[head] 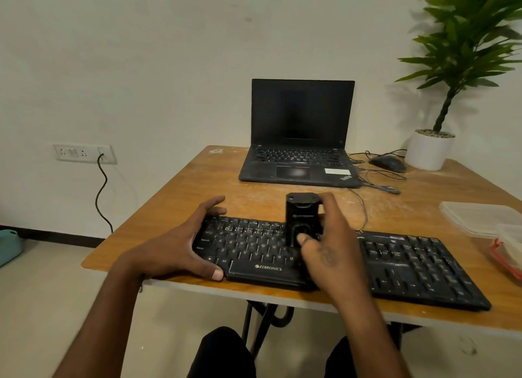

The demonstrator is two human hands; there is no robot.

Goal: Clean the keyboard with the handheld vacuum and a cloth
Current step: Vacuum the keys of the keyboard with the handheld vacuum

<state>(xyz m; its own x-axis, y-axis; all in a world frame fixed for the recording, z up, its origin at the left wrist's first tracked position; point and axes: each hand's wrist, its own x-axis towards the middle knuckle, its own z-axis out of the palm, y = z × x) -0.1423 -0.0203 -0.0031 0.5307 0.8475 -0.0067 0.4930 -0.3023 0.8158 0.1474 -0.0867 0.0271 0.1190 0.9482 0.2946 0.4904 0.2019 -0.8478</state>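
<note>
A black Zebronics keyboard [409, 262] lies along the front edge of the wooden table [197, 185], dust showing between its keys. My left hand [183, 245] clasps the keyboard's left end, thumb on the front edge and fingers over the back. My right hand [330, 250] holds a small black handheld vacuum [302, 216] upright on the letter keys near the middle, thumb pressed on its front. No cloth is visible.
An open black laptop [299, 140] stands at the back of the table, with a mouse [388, 163] and loose cables to its right. A potted plant [429, 149] occupies the far right corner. Clear plastic containers [485, 219] sit at the right edge.
</note>
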